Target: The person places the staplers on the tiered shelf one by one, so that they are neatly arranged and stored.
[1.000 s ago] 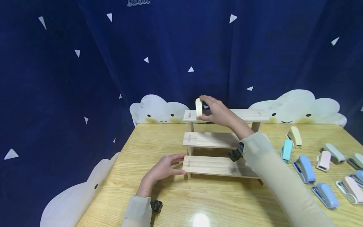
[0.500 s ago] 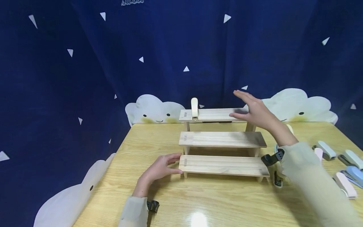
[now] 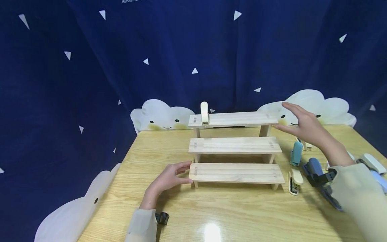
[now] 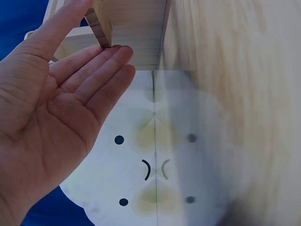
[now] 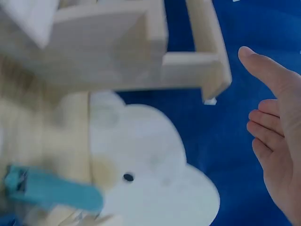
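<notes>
Released a second ago, a cream stapler (image 3: 204,113) sits on the top left end of a three-step rack (image 3: 235,173) of pale, grained wood as a person's right hand (image 3: 306,126), drawn back rightward, hovers unladen, fingers parted. The left hand (image 3: 169,177), fingers extended, touches the bottom shelf. A sleeve (image 3: 359,191) blocks some staplers beyond rounded teal (image 3: 296,154) on the woodgrain table (image 3: 187,211).

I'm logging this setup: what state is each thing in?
Left hand: fingers extended, at bottom tier's end
Right hand: holding nothing
Wooden three-tier shelf: upright
Upper cream stapler: resting on top tier
Lower cream stapler: on table, unheld
Teal stapler: on table, unheld
Remaining staplers: some partly hidden
</notes>
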`<state>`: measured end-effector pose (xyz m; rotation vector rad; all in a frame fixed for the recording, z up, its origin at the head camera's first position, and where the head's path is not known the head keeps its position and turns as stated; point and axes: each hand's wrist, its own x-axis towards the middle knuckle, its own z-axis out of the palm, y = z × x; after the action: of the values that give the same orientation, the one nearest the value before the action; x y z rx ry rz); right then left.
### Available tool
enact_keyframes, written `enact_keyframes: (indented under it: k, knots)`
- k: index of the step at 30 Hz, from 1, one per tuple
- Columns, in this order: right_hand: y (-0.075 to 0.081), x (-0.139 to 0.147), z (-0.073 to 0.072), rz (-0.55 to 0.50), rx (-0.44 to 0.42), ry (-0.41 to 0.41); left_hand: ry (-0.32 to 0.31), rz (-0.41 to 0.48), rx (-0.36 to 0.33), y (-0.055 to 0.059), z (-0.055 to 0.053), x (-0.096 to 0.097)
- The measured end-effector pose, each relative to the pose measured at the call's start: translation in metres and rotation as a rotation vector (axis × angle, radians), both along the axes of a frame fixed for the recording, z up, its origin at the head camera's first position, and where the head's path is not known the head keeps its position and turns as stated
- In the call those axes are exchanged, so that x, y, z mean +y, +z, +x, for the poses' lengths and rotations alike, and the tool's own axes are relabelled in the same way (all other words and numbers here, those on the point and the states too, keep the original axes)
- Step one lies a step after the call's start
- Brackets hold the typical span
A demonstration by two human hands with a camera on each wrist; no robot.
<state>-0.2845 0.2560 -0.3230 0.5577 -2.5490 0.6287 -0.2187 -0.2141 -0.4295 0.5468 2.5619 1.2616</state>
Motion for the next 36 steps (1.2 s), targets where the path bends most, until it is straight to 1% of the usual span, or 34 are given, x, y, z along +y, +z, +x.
enact_keyframes:
  k: [5, 9, 15, 22, 27, 32, 36]
  knots:
    - [-0.016, 0.021, 0.004, 0.034, -0.094, -0.045, 0.005, 0.005, 0.004, 0.001, 0.000, 0.000]
    - [-0.030, 0.032, 0.007, 0.087, -0.156, -0.086, 0.000, 0.012, 0.009, 0.000, 0.000, 0.001]
    - [-0.053, 0.044, 0.008, 0.140, -0.238, -0.087, -0.004, 0.017, 0.005, 0.001, 0.001, 0.000]
    - [-0.068, 0.052, 0.012, 0.181, -0.379, -0.113, 0.002, 0.016, 0.001, 0.002, 0.001, 0.000]
    - [-0.079, 0.056, 0.012, 0.197, -0.418, -0.104, 0.004, 0.007, -0.006, 0.003, 0.000, 0.000]
    - [-0.089, 0.058, 0.009, 0.196, -0.445, -0.094, 0.000, 0.019, -0.004, 0.001, -0.001, -0.001]
    - [-0.095, 0.058, 0.007, 0.206, -0.473, -0.103, -0.006, 0.027, -0.010, 0.000, 0.000, -0.001]
